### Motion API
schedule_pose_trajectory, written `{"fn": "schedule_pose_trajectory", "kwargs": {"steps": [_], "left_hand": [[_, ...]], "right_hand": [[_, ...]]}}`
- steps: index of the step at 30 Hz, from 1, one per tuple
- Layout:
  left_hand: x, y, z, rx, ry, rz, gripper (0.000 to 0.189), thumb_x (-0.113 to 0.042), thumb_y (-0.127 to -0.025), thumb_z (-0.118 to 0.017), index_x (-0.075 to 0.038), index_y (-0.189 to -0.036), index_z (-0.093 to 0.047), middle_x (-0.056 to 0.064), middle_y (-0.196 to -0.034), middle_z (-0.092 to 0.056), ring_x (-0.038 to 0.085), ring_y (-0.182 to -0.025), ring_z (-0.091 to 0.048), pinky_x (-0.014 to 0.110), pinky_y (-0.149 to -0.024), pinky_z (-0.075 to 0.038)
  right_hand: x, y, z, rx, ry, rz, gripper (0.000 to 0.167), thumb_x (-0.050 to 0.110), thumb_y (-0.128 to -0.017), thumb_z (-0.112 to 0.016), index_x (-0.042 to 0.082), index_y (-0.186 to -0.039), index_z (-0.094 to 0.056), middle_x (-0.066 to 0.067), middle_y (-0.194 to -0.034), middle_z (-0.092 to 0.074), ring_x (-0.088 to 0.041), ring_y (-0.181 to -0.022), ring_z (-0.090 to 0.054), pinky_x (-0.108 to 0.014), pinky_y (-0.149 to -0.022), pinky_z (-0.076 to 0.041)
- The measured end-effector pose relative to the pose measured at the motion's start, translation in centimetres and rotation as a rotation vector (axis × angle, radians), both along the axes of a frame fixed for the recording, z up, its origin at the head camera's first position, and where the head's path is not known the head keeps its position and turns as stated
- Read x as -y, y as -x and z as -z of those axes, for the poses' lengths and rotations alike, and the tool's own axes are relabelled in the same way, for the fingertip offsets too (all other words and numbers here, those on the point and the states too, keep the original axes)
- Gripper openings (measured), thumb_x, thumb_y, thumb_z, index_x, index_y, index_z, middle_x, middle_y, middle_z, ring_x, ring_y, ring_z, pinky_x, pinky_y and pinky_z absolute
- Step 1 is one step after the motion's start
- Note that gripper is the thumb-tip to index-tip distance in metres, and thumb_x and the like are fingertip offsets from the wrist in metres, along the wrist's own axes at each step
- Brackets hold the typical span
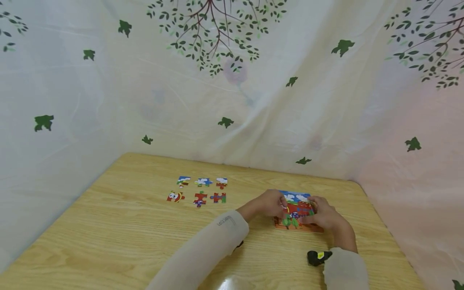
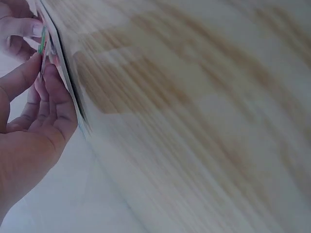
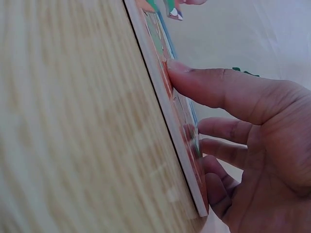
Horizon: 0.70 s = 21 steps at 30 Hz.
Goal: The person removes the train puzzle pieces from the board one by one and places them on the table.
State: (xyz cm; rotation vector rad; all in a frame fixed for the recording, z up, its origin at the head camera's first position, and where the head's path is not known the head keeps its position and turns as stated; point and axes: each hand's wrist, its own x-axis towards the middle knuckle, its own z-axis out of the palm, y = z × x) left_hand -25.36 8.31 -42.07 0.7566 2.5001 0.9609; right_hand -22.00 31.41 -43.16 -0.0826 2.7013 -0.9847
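A jigsaw puzzle board (image 1: 299, 229) with a brown lower border and a blue-sky picture lies flat on the table. My left hand (image 1: 272, 202) is over its left side, pinching a puzzle piece (image 2: 43, 41) between thumb and fingers. That piece (image 3: 173, 10), thin with green on it, stands tilted just above the board. My right hand (image 1: 327, 213) is at the board's right side. In the right wrist view its thumb (image 3: 214, 87) rests on the picture surface, and the other fingertips touch down farther along the board. Parts of the picture are hidden under both hands.
Several loose puzzle pieces (image 1: 200, 198) lie in two rows on the wooden table (image 1: 119, 225), left of the board. A white curtain (image 1: 181, 112) printed with leaves stands behind the table's back edge. A black strap (image 1: 318, 257) is on the right wrist.
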Motion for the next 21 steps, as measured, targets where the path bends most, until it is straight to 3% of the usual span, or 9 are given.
{"fn": "schedule_pose_trajectory", "kwargs": {"steps": [5,12,17,21], "left_hand": [[0.3,0.0,0.2,0.103,-0.144,-0.027,0.015,-0.007,-0.089,-0.079,-0.006,-0.098,-0.067,-0.001,-0.078,-0.067,0.01,-0.066,-0.06,0.024,-0.06,-0.049],[1.6,0.1,0.2,0.261,-0.326,-0.063,0.014,0.001,-0.093,-0.07,-0.005,-0.105,-0.066,0.003,-0.088,-0.071,0.016,-0.077,-0.069,0.033,-0.072,-0.058],[3.6,0.5,0.2,0.308,-0.425,-0.086,0.016,0.003,-0.094,-0.069,-0.002,-0.109,-0.065,0.009,-0.094,-0.068,0.018,-0.084,-0.07,0.038,-0.08,-0.06],[5.5,0.8,0.2,0.294,-0.435,-0.107,0.014,0.002,-0.093,-0.07,-0.002,-0.107,-0.065,0.01,-0.093,-0.068,0.019,-0.083,-0.07,0.039,-0.08,-0.06]], "right_hand": [[-0.1,0.0,0.1,0.002,-0.013,0.004,0.1,0.037,-0.083,-0.087,-0.005,-0.153,-0.03,-0.037,-0.157,-0.018,-0.064,-0.136,-0.018,-0.079,-0.107,-0.019],[-0.3,0.2,0.4,-0.011,-0.011,-0.006,0.098,0.036,-0.083,-0.086,-0.006,-0.152,-0.031,-0.037,-0.157,-0.018,-0.065,-0.138,-0.017,-0.08,-0.107,-0.015],[-0.3,0.3,0.7,-0.021,0.01,-0.004,0.098,0.034,-0.083,-0.087,-0.006,-0.152,-0.03,-0.037,-0.157,-0.018,-0.062,-0.14,-0.016,-0.078,-0.109,-0.015],[-0.3,0.2,0.7,-0.022,0.028,0.0,0.098,0.033,-0.083,-0.087,-0.006,-0.153,-0.03,-0.037,-0.157,-0.017,-0.061,-0.141,-0.015,-0.077,-0.109,-0.016]]}}
